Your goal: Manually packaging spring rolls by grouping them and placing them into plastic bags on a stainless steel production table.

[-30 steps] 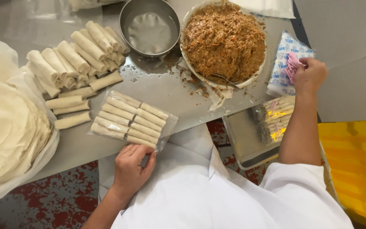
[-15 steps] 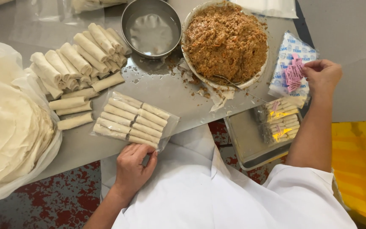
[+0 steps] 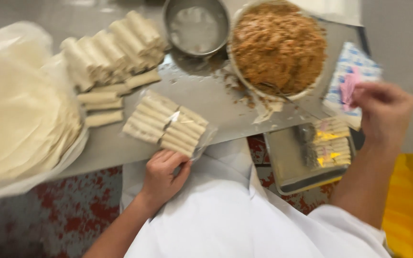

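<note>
The left hand (image 3: 161, 174) has its fingers closed on the near edge of a clear bag of rolls (image 3: 167, 125), light, soft, slippery, at 6 o'clock on the counter (image 3: 216, 102), while the right hand (image 3: 383, 112) pinches a pink packet (image 3: 349, 87) at 3 o'clock.

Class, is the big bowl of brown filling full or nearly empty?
Full: the brown filling heaps up to the bowl's rim, with crumbs spilled on the metal table.

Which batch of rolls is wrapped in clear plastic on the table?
The flat row of rolls by the left hand; the heaped rolls lie unwrapped.
</note>
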